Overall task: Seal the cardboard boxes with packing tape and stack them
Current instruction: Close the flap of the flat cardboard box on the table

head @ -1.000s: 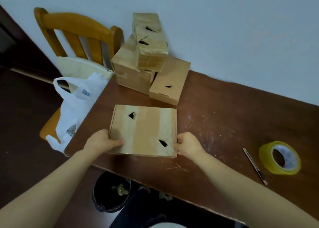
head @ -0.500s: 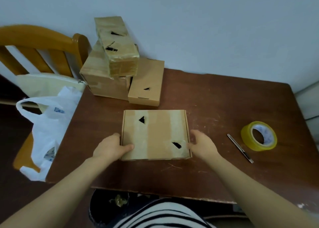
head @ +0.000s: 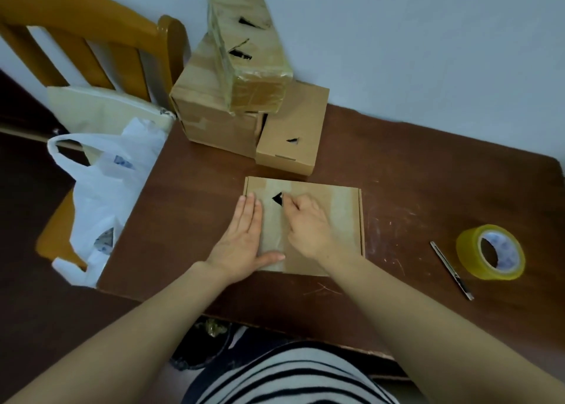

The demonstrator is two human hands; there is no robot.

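The flat box (head: 339, 238) lies mid-surface (head: 428, 189), close to the front edge. It looks light and stiff across the lid but easy to dent, so I judge it best lifted by its two opposite side edges. The left hand (head: 241, 238) lies open, palm and straight fingers pressing the lid's left part, while the right hand (head: 308, 223) rests on the lid, fingers curled beside a black triangular mark (head: 277, 198). I cannot tell whether its grip pinches anything; the tape strips (head: 344, 217) are faint, both hands cover much of the lid, and the contents are hidden.
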